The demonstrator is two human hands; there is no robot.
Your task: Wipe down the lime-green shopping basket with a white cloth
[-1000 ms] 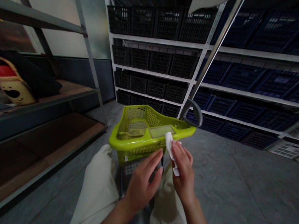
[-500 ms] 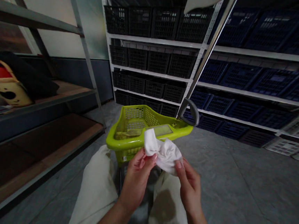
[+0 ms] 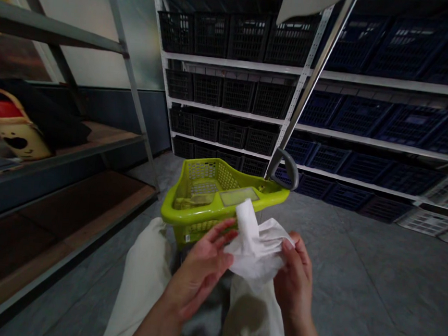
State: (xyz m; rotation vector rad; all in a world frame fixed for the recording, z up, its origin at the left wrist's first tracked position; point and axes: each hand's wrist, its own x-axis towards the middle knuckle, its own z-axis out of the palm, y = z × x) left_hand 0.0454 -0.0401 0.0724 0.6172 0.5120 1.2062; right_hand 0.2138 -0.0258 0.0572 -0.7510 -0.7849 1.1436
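Note:
A crumpled white tissue (image 3: pixel 258 249), partly unfolded with one rolled strip standing up, is held in front of my knees. My right hand (image 3: pixel 296 279) pinches its right edge between thumb and fingers. At its left edge, my left hand (image 3: pixel 203 265) has its fingers spread apart, the thumb against or just beside the tissue; I see no firm grip there. Behind the tissue stands a lime-green shopping basket cart (image 3: pixel 188 214) with a grey handle (image 3: pixel 286 171).
On the left, a metal-framed rack (image 3: pixel 128 141) holds a yellow bottle with a red top (image 3: pixel 22 137) and dark cloth. White shelving (image 3: pixel 233 62) with black crates (image 3: pixel 236 96) and blue crates (image 3: pixel 362 114) lines the back. A metal pole (image 3: pixel 318 77) rises beside the cart.
The tissue has been opened out wider and shifted slightly right. My left fingers have loosened and spread, while my right hand has moved a little right, still pinching the edge.

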